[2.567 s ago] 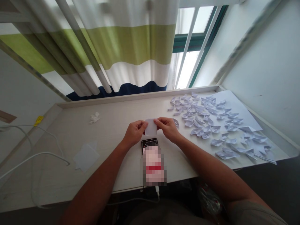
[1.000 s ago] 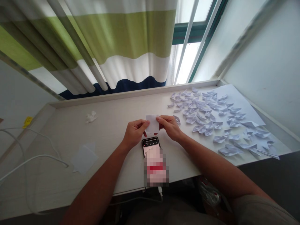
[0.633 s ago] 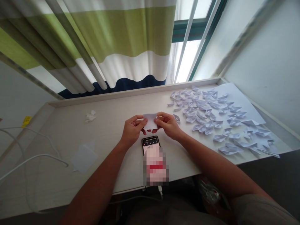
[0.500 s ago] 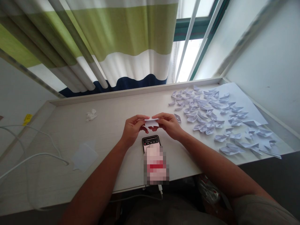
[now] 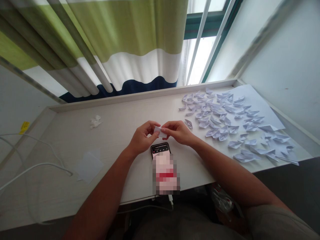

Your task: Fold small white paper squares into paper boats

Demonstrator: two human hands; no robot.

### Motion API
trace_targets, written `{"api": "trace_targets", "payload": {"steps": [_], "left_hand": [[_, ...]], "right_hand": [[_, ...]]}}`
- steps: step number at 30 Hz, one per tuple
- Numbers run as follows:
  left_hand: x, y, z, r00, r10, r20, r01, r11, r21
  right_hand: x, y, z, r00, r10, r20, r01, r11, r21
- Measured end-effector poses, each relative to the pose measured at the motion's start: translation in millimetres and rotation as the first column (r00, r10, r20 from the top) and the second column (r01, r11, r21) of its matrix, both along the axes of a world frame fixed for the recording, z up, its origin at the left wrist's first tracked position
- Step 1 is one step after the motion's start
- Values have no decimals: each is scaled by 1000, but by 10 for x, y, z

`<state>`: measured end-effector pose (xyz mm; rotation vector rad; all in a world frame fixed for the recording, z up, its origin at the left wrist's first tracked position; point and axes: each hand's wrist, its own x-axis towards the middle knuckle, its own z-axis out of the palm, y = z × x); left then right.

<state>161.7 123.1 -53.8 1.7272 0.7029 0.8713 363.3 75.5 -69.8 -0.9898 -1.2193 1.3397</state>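
A small folded piece of white paper (image 5: 162, 133) is pinched between both hands, above the far end of a phone. My left hand (image 5: 143, 136) is closed on its left side, the thumb lying across its face. On the right edge, my right hand (image 5: 178, 132) grips it between thumb and fingers. Part of the paper is hidden behind the fingertips. Just below the hands lies the phone (image 5: 160, 148), its screen lit and partly blurred out. Folded paper boats (image 5: 210, 110) spread over the table to the right of my right hand.
Square white sheets (image 5: 90, 167) lie on the table (image 5: 120, 116) at left, near white cables (image 5: 50, 165). Further back is a crumpled tissue (image 5: 95, 121). A large white sheet (image 5: 262, 103) lies under some boats. A raised ledge (image 5: 140, 94) runs along the back, below the curtain (image 5: 140, 33).
The paper has turned from a flat, level strip to a tilted piece. My left thumb has moved onto its face, and my right fingers have shifted along its upper edge.
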Motion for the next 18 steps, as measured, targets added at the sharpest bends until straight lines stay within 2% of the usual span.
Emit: {"api": "trace_targets", "payload": {"steps": [2, 5, 7, 10, 15, 18], "left_hand": [[32, -12, -3, 997, 30, 66, -26, 998, -65], [107, -35, -24, 984, 111, 141, -86, 981, -175], [148, -44, -51, 978, 156, 140, -129, 974, -184], [163, -37, -82, 968, 220, 122, -201, 968, -154], [131, -31, -38, 965, 243, 98, -228, 963, -141], [143, -59, -13, 965, 245, 95, -228, 961, -159]], "right_hand": [[-36, -1, -14, 999, -43, -15, 44, 999, 18], [-112, -11, -29, 981, -172, -94, 171, 985, -16], [-146, -16, -33, 967, -225, -117, 220, 974, -52], [-137, -18, -25, 972, -225, -65, 222, 974, -50], [-77, -41, 9, 967, -154, 202, 142, 987, 72], [-109, -62, 14, 973, -161, 167, 152, 986, 67]]}}
